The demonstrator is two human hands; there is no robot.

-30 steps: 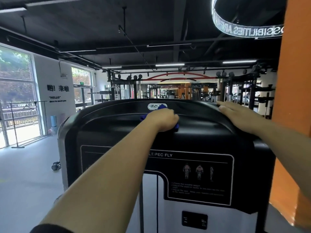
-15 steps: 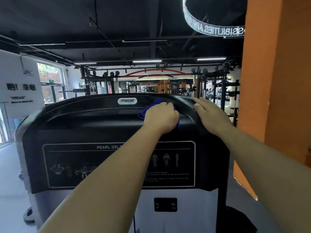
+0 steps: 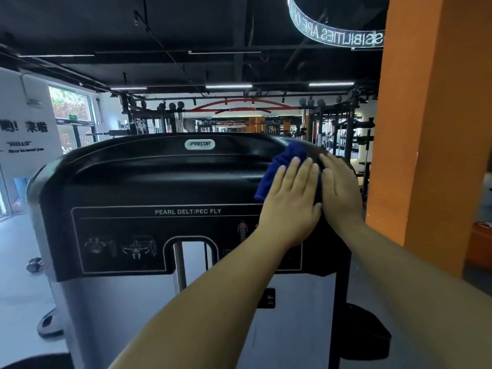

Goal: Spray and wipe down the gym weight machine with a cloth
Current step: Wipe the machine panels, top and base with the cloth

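The weight machine's black top shroud, marked PRECOR and PEARL DELT/PEC FLY, fills the middle of the head view above a silver housing. A blue cloth lies against the shroud's upper right shoulder. My left hand presses flat on the cloth, fingers pointing up, and covers its lower right part. My right hand rests flat on the shroud's rounded right corner, touching the left hand's side. No spray bottle is in view.
An orange pillar stands close on the right of the machine. A small dumbbell lies on the grey floor at the left. Racks and cable stations stand behind, and a white wall with lettering is at the left.
My left hand slid the cloth rightward along the top from near the logo to the right shoulder, and opened flat. The view turned right; my right hand stayed on the corner.
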